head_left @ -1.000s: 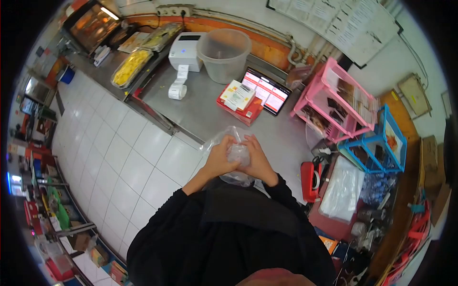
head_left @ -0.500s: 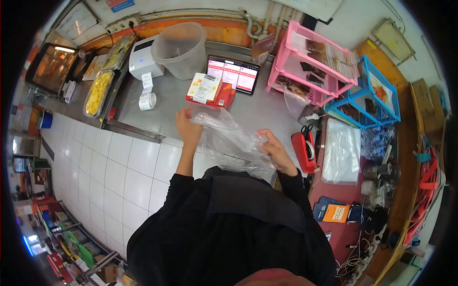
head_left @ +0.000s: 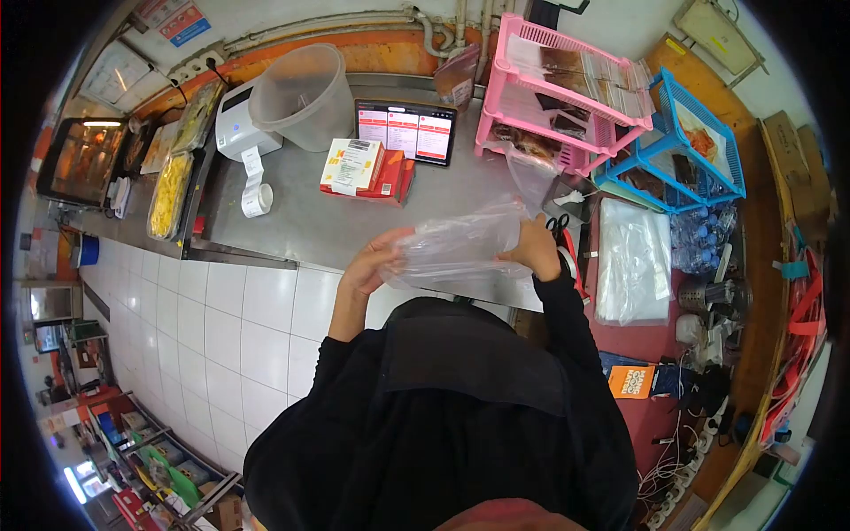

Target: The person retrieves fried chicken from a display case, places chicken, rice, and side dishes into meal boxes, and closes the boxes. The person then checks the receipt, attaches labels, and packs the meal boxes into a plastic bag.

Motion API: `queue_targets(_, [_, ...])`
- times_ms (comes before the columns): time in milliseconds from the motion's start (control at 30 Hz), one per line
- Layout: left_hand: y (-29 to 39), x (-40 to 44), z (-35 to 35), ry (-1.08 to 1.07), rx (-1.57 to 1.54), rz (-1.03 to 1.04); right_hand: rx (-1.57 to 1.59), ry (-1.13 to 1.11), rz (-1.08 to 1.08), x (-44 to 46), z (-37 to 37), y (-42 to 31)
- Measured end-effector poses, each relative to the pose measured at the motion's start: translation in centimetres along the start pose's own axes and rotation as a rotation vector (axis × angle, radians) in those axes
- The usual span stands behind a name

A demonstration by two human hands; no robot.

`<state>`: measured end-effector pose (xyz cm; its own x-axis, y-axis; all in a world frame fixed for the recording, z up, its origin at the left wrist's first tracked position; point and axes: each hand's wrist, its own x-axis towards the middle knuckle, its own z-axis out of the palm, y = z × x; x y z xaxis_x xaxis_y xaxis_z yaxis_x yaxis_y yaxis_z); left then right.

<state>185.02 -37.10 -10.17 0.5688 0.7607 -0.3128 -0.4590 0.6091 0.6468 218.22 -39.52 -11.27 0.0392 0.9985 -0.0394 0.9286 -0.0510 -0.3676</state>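
A clear plastic bag [head_left: 456, 243] is stretched sideways between my two hands, over the front edge of the steel table. My left hand [head_left: 376, 261] grips its left end, the fingers partly behind the film. My right hand [head_left: 533, 248] has hold of the other end, thumb toward the middle of the bag. Just beyond the bag lie red and white food boxes [head_left: 363, 168] with a printed label on top. Behind them a tablet [head_left: 407, 131] shows order panels on its screen.
A label printer [head_left: 243, 124] and a translucent bucket [head_left: 305, 97] stand at the back left. Pink racks [head_left: 567, 97] and a blue basket rack [head_left: 677, 146] are at the right. A stack of clear bags [head_left: 633, 265] lies beside red-handled scissors [head_left: 558, 226].
The bag has been pulled out from a crumpled bunch into a wider, flatter sheet. My left hand has come lower, while my right hand has moved up and to the right.
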Motion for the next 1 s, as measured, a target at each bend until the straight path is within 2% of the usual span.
queue_targets(33, [0.1, 0.5, 0.1, 0.004, 0.0, 0.003, -0.048, -0.046, 0.034, 0.6, 0.1, 0.2])
queue_targets(100, [0.2, 1.9, -0.2, -0.075, 0.741, -0.123, -0.094, -0.097, 0.061, 2.0, 0.4, 0.6])
queue_targets(133, [-1.0, 2.8, -1.4, -0.066, 0.738, -0.125, -0.216, -0.263, 0.057, 2.8, 0.7, 0.6])
queue_targets(200, [-4.8, 4.8, -4.1, 0.326, 1.794, 0.281, -0.34, -0.44, 0.043, 3.0, 1.2, -0.2])
queue_targets(233, [-4.6, 5.1, -2.6, 0.334, 1.789, 0.27, -0.395, -0.446, 0.024, 2.8, 1.0, -1.3])
queue_targets(300, [-4.1, 6.0, 0.0, 0.624, 1.887, -0.254, -0.449, -0.461, -0.002, 2.9, 2.7, -0.7])
queue_targets(333, [-4.1, 6.5, -0.3, 0.63, 1.882, -0.264, -0.446, -0.397, 0.017, 3.6, 5.7, 1.1])
queue_targets(400, [-4.5, 7.3, -1.4, 0.607, 1.976, -0.448, -0.44, -0.342, 0.033, 4.4, 9.3, 3.5])
queue_targets(500, [-6.4, 8.9, -3.4, 0.627, 2.041, -0.451, -0.472, -0.343, 0.042, 5.3, 9.5, 3.7])
queue_targets(533, [-6.5, 9.2, -3.8, 0.628, 2.043, -0.457, -0.449, -0.402, 0.025, 4.8, 7.1, 1.9])
queue_targets(600, [-6.3, 10.0, -4.5, 0.485, 2.023, -0.451, -0.43, -0.458, 0.006, 4.2, 4.5, 0.3])
queue_targets(633, [-5.9, 9.8, -3.7, 0.485, 2.018, -0.456, -0.399, -0.311, -0.088, 3.6, 4.0, 0.1])
queue_targets(700, [-5.3, 9.1, -2.1, 0.502, 2.119, -0.309, -0.364, -0.17, -0.181, 3.1, 3.3, -0.9])
queue_targets(733, [-5.3, 8.9, -1.7, 0.499, 2.12, -0.313, -0.388, -0.02, -0.198, 3.0, 2.9, -1.9])
queue_targets(767, [-5.3, 8.8, -1.5, 0.527, 2.193, -0.214, -0.411, 0.13, -0.212, 3.1, 2.9, -2.7])
queue_targets(800, [-5.4, 8.6, -1.2, 0.552, 2.263, -0.114, -0.41, 0.124, -0.207, 3.4, 3.4, -3.2])
queue_targets(833, [-5.6, 8.4, -0.9, 0.542, 2.262, -0.121, -0.221, -0.086, -0.263, 3.7, 4.2, -3.5])
queue_targets(867, [-5.8, 8.2, -0.6, 0.489, 2.159, 0.04, -0.029, -0.291, -0.315, 3.9, 5.1, -3.6])
queue_targets(900, [-5.9, 8.2, -0.4, 0.437, 2.048, 0.196, -0.029, -0.294, -0.309, 3.8, 6.5, -3.3])
queue_targets(933, [-6.6, 8.6, -1.1, 0.433, 2.047, 0.197, 0.006, -0.306, -0.396, 3.8, 8.5, -2.9])
queue_targets(967, [-7.9, 9.4, -2.5, 0.13, 1.983, 0.406, 0.041, -0.317, -0.486, 3.9, 10.2, -2.5])
queue_targets(1000, [-8.9, 10.0, -3.7, -0.165, 1.881, 0.601, 0.039, -0.321, -0.486, 4.1, 11.6, -2.0])
